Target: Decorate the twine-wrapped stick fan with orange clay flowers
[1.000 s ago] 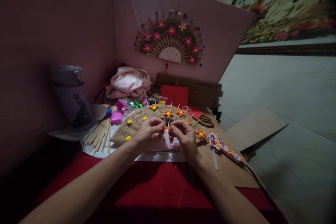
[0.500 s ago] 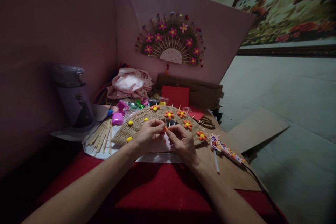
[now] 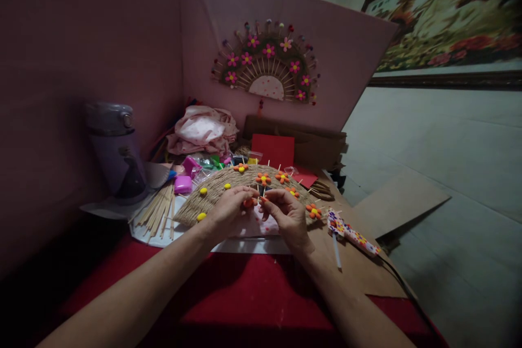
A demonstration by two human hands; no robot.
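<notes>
My left hand [image 3: 230, 212] and my right hand [image 3: 285, 216] meet over a half-round woven straw fan [image 3: 212, 193] lying on the table. Both pinch small bits of orange clay [image 3: 249, 202] between thumb and fingertips. Several orange clay flowers with yellow centres [image 3: 263, 178] are stuck on the fan's arc, and yellow clay dots [image 3: 203, 191] sit along its left side. Thin sticks poke out of the fan's rim.
A bundle of bamboo sticks [image 3: 157, 211] lies left of the fan, beside a purple flask [image 3: 114, 147]. A patterned glue gun [image 3: 353, 234] rests at the right. Pink clay tubs [image 3: 182, 184], a pink cloth [image 3: 202, 129], red card [image 3: 272, 149] and a finished fan on the wall [image 3: 265, 62] stand behind.
The two hands have drawn slightly closer together and lower over the fan, working the orange clay between the fingertips. Nothing else on the table has moved.
</notes>
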